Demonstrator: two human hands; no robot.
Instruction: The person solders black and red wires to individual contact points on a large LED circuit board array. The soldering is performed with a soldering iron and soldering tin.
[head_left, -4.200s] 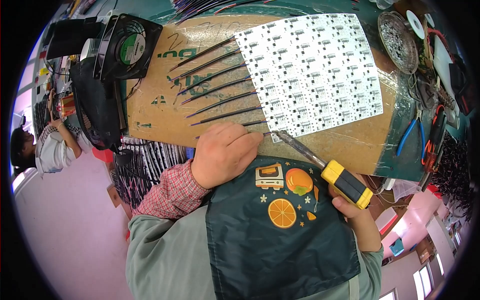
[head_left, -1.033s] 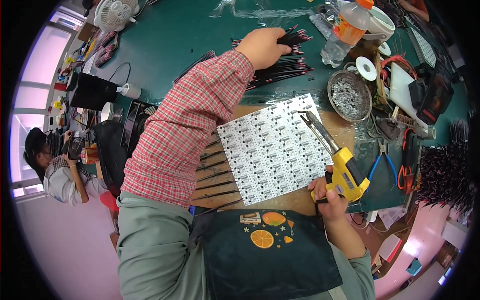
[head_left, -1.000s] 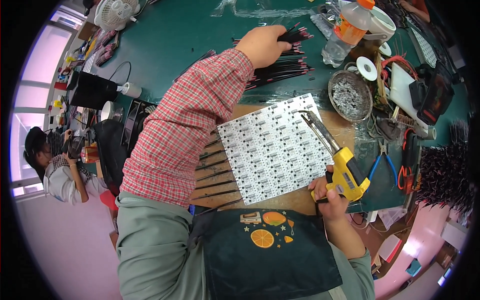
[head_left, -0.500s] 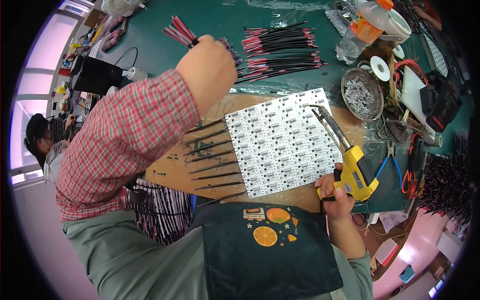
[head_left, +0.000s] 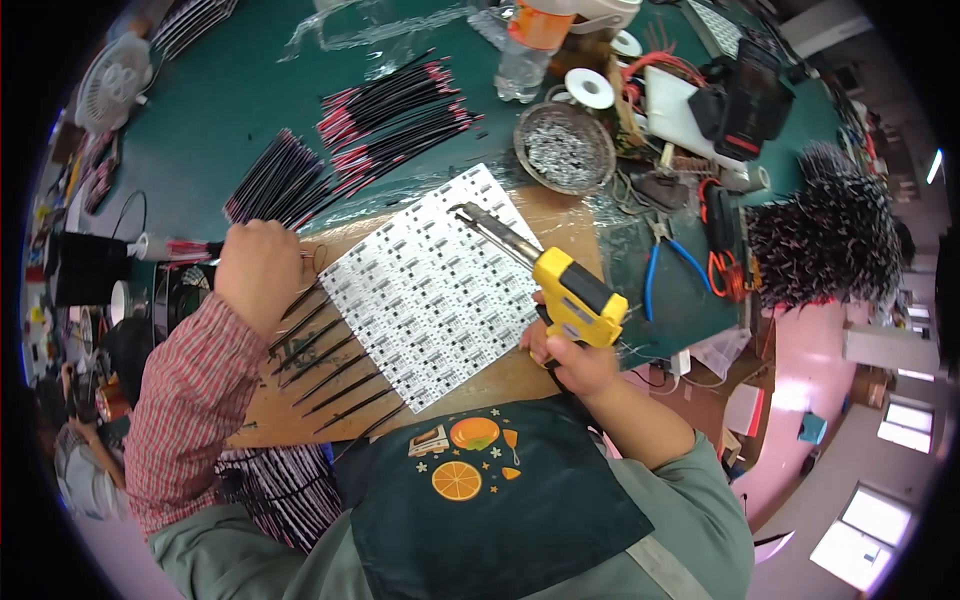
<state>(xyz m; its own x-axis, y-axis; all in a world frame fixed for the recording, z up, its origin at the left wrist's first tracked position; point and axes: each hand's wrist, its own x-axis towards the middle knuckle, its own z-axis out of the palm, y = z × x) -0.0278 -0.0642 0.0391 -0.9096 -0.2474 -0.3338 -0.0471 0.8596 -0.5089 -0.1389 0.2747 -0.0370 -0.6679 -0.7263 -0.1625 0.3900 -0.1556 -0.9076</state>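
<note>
Holds a bunch of red-and-black wires in a closed left hand, with the red ends poking out to its left, probably to gather many loose strands as one. Grips a yellow soldering gun by its handle in the right hand, with the metal tip angled forward and inward over a white circuit-board panel, away from the fingers, likely to spare them the heat; cannot tell about contact at the tip. Has the panel lying flat between the hands, on a brown board, perhaps as protection for the green table. Has dark wires in a row at the panel's edge, nearer than the left hand, spaced apart, presumably against tangling. Ahead of the left hand, has wire piles in parallel bundles, seemingly for easy picking. Beyond the right hand, has a metal bowl of grey bits and blue-handled pliers, both apparently within reach.
</note>
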